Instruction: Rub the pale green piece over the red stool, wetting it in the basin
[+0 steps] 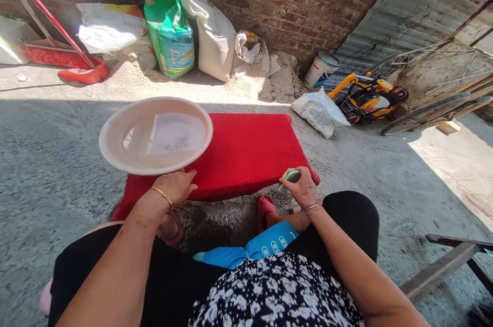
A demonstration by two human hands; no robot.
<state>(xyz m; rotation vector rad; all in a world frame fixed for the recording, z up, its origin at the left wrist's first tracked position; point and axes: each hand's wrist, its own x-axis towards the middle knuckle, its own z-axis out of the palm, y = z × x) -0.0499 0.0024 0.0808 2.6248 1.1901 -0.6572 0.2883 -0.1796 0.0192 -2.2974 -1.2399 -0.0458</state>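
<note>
A large pale basin (115, 155) holding clear water stands on the left part of a low bench covered in red cloth (246, 152). Just below the basin's near rim is my left hand (176, 186), by the red cloth, its visible fingers stretched to the right and apart. Whether it touches the rim I cannot tell. My right hand (305, 187) pinches a small pale green curled piece (289, 178) at the bench's near right corner. The piece looks thin, with a darker hollow; its kind is not clear.
Along the brick wall stand a green sack (169, 34), white sacks (213, 34) and a paint bucket (321, 70). A red broom (54, 55) and dustpan (87, 71) are at the left. A toy excavator (370, 98) sits at the right, and a wooden frame (441, 268) stands nearer me.
</note>
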